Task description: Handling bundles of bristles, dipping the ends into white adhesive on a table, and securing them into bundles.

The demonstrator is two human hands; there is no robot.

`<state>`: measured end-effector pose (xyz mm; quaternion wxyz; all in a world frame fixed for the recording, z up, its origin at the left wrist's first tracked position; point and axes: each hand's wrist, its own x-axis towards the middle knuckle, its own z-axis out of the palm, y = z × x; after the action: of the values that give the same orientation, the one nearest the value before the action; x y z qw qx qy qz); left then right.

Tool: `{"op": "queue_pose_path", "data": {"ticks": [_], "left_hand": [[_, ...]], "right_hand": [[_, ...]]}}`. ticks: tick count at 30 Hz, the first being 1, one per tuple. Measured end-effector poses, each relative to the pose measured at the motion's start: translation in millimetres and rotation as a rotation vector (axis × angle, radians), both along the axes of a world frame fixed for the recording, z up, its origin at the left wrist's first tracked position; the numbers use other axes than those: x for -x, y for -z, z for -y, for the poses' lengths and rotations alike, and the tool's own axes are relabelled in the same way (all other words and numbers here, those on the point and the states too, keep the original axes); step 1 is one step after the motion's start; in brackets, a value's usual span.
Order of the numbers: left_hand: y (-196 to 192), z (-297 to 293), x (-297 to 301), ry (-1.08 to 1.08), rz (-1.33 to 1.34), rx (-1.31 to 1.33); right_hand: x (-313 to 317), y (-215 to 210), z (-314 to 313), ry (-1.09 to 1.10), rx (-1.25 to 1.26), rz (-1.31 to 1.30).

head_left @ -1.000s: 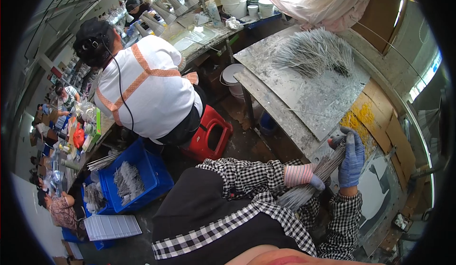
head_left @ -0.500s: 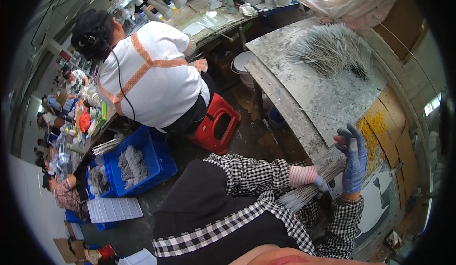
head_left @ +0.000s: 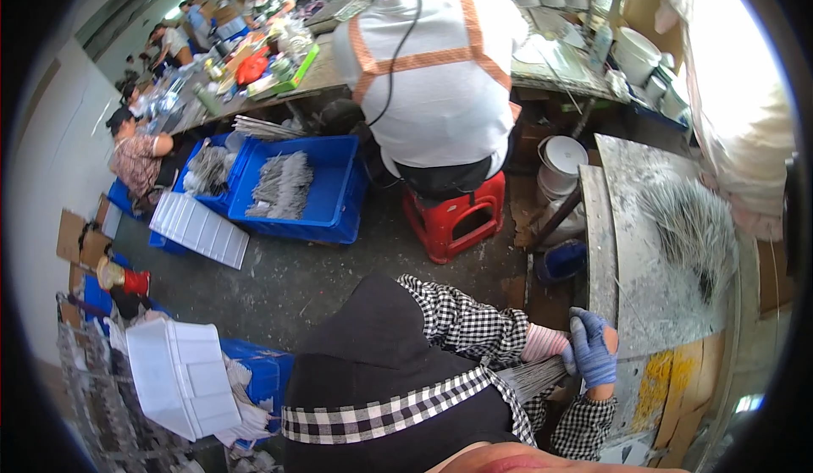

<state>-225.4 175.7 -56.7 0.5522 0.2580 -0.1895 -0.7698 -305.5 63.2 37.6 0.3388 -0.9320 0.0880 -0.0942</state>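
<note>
My left hand (head_left: 562, 354), in a blue glove with a pink cuff, is closed around a bundle of thin grey rods (head_left: 532, 380) at the lower right. My right hand (head_left: 594, 353), also blue-gloved, curls over the bundle's upper end, right against the left hand. Both hands are at the near edge of a grey metal worktable (head_left: 631, 287). A fanned pile of similar grey rods (head_left: 693, 223) lies farther back on that table. My checked sleeves and dark apron hide the lower part of the bundle.
A person in a white shirt with orange straps sits on a red stool (head_left: 453, 219) just ahead. Blue crates of grey rods (head_left: 296, 187), a white bucket (head_left: 563, 161), a small blue tub (head_left: 561, 261) and a white crate (head_left: 178, 376) stand on the floor. More people work at the left bench.
The view has swung left and down, so the worktable and hands now lie at the right. My right hand has closed down on the bundle's end, near the left hand.
</note>
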Motion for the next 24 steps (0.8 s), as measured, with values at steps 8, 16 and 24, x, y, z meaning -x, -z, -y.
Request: {"op": "queue_pose_path", "data": {"ticks": [8,16,24], "left_hand": [[12.4,-31.5,-7.8,-0.017,-0.203,0.114],[-53.3,6.3,5.1,0.004,0.261,0.210],[-127.7,125.2,72.0,-0.268,0.494,0.820]], "right_hand": [[-21.9,-31.7,-43.3,-0.075,-0.071,0.050],[17.0,-54.0,-12.9,-0.080,-0.012,0.111],[68.6,-192.9,28.7,0.150,0.349,0.320]]}}
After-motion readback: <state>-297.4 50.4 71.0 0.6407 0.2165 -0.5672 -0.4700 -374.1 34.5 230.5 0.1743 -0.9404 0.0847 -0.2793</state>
